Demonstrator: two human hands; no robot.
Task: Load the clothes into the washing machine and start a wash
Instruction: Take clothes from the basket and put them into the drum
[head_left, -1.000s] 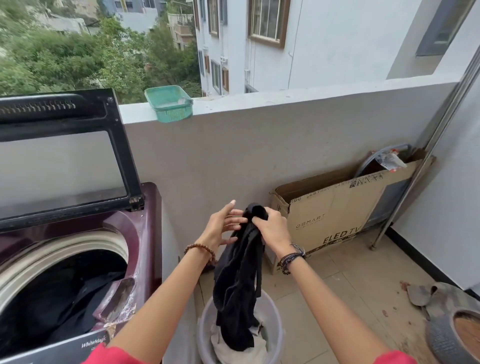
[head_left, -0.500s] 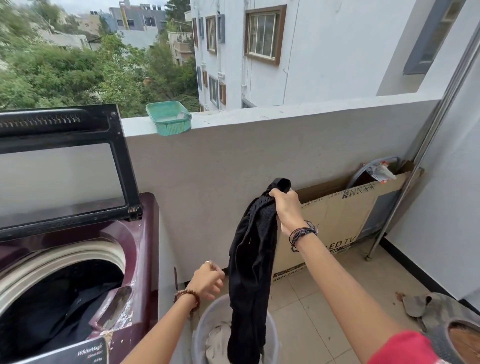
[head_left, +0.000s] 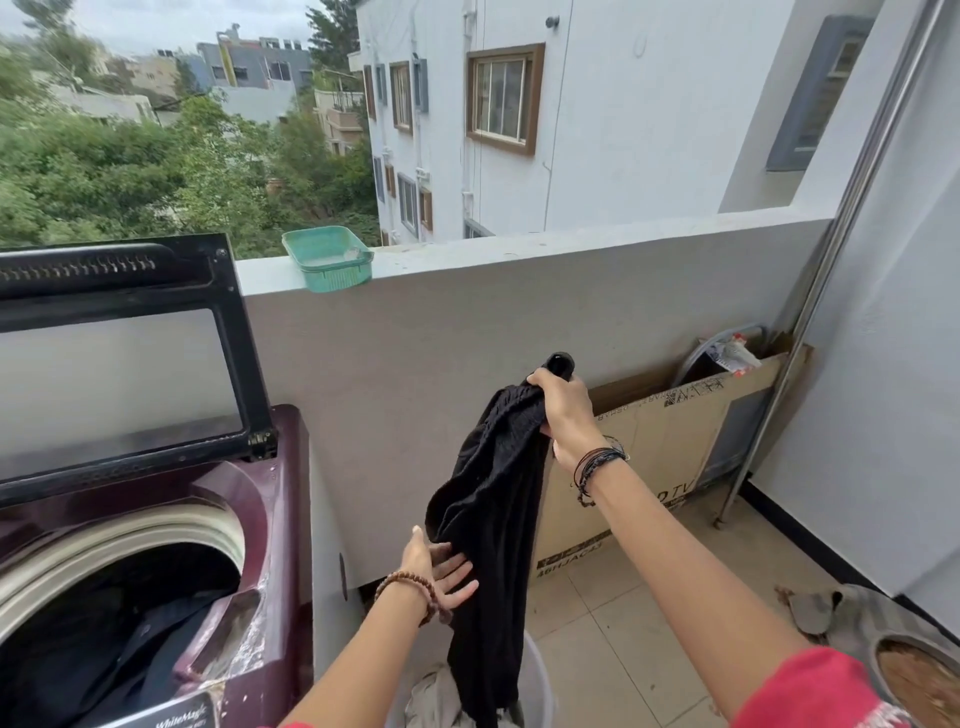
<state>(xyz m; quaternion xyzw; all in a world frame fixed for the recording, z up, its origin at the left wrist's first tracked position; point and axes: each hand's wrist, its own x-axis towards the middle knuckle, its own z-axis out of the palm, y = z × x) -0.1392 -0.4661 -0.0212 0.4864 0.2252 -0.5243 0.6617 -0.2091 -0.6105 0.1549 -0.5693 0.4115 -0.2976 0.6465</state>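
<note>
Midway through loading, right hand (head_left: 563, 415) grips a black garment (head_left: 493, 519) lifted from the bucket (head_left: 540, 680); left hand (head_left: 436, 571), open, steadies it. Next: swing it over the washing machine (head_left: 156, 571) drum.

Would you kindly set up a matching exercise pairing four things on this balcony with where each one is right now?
Things:
1. black garment
2. green basket
3. cardboard TV box
4. washing machine lid

Places or states:
A. leaning against the balcony wall
B. raised open
C. hanging from the right hand over the laundry bucket
D. sitting on top of the parapet

Pairs: 1-C, 2-D, 3-A, 4-B
</note>
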